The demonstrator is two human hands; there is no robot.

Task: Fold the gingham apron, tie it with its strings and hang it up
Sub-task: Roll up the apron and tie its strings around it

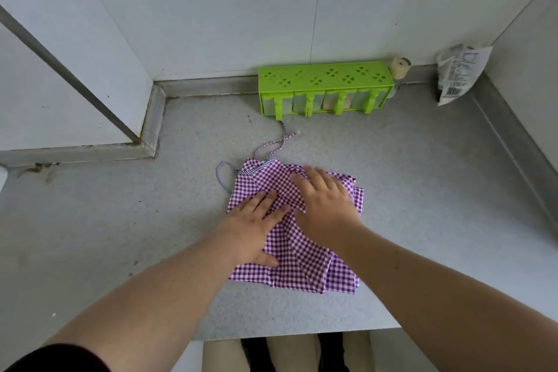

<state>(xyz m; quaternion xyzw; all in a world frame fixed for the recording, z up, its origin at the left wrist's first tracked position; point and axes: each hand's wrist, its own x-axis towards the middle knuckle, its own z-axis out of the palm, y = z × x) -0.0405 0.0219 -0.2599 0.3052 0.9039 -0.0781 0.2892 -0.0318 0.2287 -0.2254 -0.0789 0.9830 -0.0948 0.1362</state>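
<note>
Gingham apron (305, 266): purple-and-white check, folded into a layered bundle, lying flat on the grey counter (120, 220); strings (271, 145) trail loose toward the green rack (324, 87) at the wall; left hand (253, 226) and right hand (323, 202) both flat, fingers straight, pressing the cloth, gripping nothing.

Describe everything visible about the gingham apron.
The gingham apron is thin purple-and-white checked cloth, folded into a rumpled, layered stack lying flat on the grey speckled counter. A striped trim edge shows at its far left corner. Thin strings trail loose from its far edge toward the wall. The left hand and right hand press on it, fingers flat.
</note>
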